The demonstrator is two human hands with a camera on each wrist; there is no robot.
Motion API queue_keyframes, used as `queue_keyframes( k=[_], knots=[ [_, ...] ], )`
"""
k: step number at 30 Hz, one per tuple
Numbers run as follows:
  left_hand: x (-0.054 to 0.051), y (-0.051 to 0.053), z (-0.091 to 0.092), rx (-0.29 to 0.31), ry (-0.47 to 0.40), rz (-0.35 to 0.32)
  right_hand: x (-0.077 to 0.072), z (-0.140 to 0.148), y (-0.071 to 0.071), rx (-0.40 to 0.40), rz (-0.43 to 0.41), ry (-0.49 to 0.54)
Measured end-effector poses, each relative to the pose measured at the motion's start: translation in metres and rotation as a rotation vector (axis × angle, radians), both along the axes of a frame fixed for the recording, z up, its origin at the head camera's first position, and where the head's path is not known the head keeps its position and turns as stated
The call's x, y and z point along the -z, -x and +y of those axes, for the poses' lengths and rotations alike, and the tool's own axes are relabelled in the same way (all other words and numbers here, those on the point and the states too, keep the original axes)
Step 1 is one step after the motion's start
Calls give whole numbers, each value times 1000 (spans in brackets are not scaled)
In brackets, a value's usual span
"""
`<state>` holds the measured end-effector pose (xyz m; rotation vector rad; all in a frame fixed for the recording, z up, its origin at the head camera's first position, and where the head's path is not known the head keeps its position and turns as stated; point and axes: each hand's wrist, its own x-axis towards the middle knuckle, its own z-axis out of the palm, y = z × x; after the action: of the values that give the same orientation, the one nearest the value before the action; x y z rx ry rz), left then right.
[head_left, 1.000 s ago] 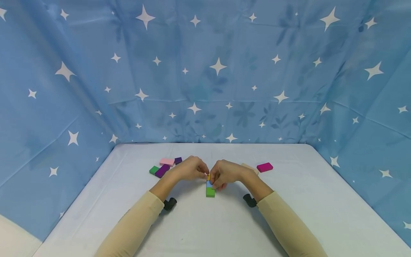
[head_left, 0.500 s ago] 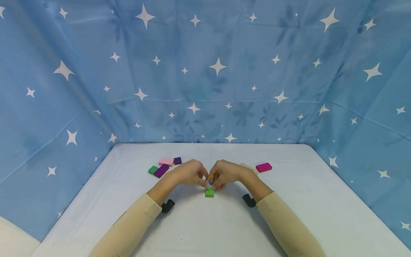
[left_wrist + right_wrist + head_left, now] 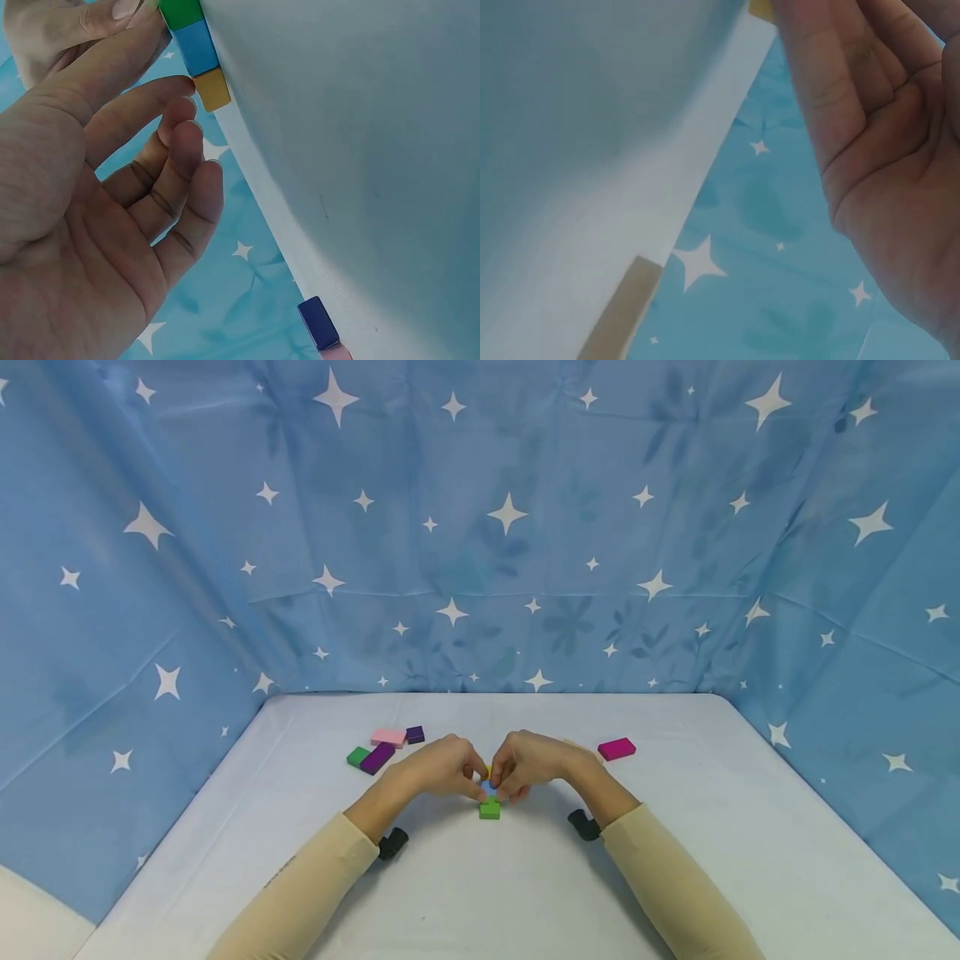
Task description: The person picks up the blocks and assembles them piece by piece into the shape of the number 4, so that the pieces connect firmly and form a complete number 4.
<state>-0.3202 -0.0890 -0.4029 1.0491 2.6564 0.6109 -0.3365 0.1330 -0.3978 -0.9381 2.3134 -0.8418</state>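
Note:
A row of small blocks stands on the white table mid-view. It runs from a green block (image 3: pixel 490 810) in front, through a blue block (image 3: pixel 488 788), to a yellow block (image 3: pixel 213 89) behind. My left hand (image 3: pixel 446 765) is on the row's left side. Its index fingertip touches near the blue-yellow joint and its thumb reaches toward the green block; the other fingers bend loosely. From the right side, my right hand (image 3: pixel 529 762) rests its index finger and thumb by the blue block. Its fingertips lie outside the right wrist view, where a yellow corner shows beside the index finger.
Pink (image 3: pixel 388 738), dark purple (image 3: pixel 415 735), purple (image 3: pixel 377 758) and green (image 3: pixel 357 757) blocks lie behind the left forearm. At right are a magenta block (image 3: pixel 617 749) and a beige block (image 3: pixel 622 311), partly hidden by the right wrist. A starred blue curtain (image 3: pixel 480 527) surrounds the table.
My left thumb has come forward along the row, toward the blue and green blocks, and the left hand sits slightly lower. The right hand has hardly moved.

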Motion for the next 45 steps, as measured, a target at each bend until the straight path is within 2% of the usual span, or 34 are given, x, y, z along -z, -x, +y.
queue_keyframes(
  k=[9,15,18,24,29,34,45],
  knots=[
    [-2,0,3,-50,57,8,-17,23,6,74,77,0],
    [-2,-2,4,-61,67,1,-25,38,7,168,37,19],
    [-2,-3,4,-64,69,0,-28,44,8,183,50,10],
    [-3,-4,4,-72,73,-2,-29,53,13,186,113,-27],
    [-4,-5,3,-69,78,0,-28,60,15,244,160,-65],
    [-4,-6,3,-74,77,1,-24,66,19,302,155,-87],
    [-4,-7,4,-54,72,16,-21,82,25,301,232,-136]
  ],
)
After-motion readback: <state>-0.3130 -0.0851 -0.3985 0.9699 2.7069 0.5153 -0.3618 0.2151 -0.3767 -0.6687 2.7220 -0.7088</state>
